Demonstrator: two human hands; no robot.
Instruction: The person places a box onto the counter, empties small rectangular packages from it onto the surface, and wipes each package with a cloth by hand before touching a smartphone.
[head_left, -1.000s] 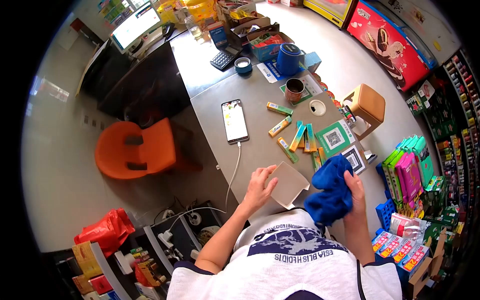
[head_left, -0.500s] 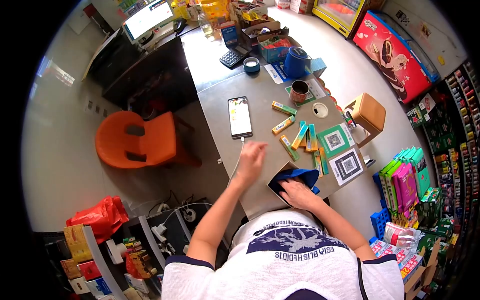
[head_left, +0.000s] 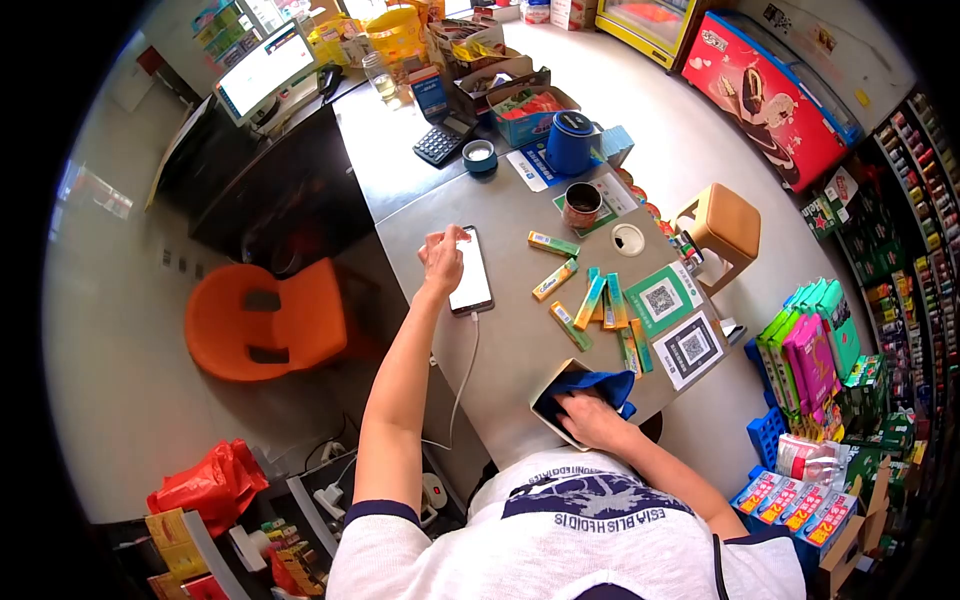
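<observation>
My left hand is at the upper left part of the phone, its fingers bent over the lit screen; whether they hold anything is unclear. A white cable runs from the phone's lower end. Near the table's front edge, my right hand is on the blue cloth, pressed into the open box; its fingertips are hidden in the cloth. Several slim yellow-green packs lie on the table beyond the box, beside the green QR code card.
An open tin, a round white lid and a blue canister stand farther back with a calculator. An orange chair is at left, a stool at right. The table edge runs left.
My left hand has left the box and moved up to the phone. The blue cloth went from the air into the box with my right hand. The view has shifted slightly.
</observation>
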